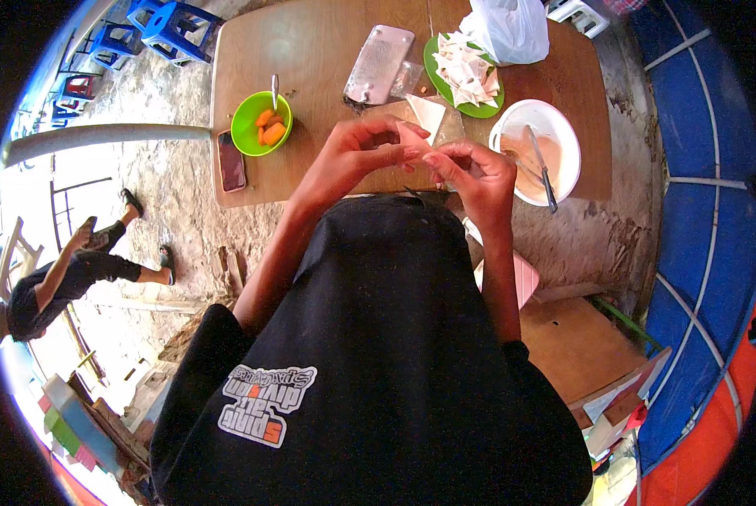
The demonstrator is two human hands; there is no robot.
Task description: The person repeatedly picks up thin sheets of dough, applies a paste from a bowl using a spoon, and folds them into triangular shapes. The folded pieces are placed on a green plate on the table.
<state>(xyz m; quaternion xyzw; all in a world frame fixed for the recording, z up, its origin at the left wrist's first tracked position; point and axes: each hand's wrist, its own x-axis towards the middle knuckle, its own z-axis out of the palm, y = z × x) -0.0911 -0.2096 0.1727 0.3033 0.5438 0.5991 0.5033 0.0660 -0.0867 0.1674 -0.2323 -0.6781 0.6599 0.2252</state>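
Between my left hand [366, 147] and my right hand [482, 174], a thin pale dough wrapper [412, 136] is pinched by the fingertips above the table's near edge. My fingers partly cover it, and whether there is filling inside cannot be seen. Just beyond the hands, a flat white wrapper [430, 116] lies on clear plastic. A green plate [483, 113] farther back bears a pile of folded wrappers [466, 71]. Beside my right hand stands a white tub [574, 142] of pinkish-brown paste [545, 155], with a dark-handled knife [544, 174] leaning in it.
On the wooden table [315, 47] are a lime-green bowl [244, 126] with orange food pieces and a spoon, a phone [231, 161], a pale pink plastic board [381, 63] and a white plastic bag [511, 31]. Blue stools [176, 28] and a person [81, 269] are to the left.
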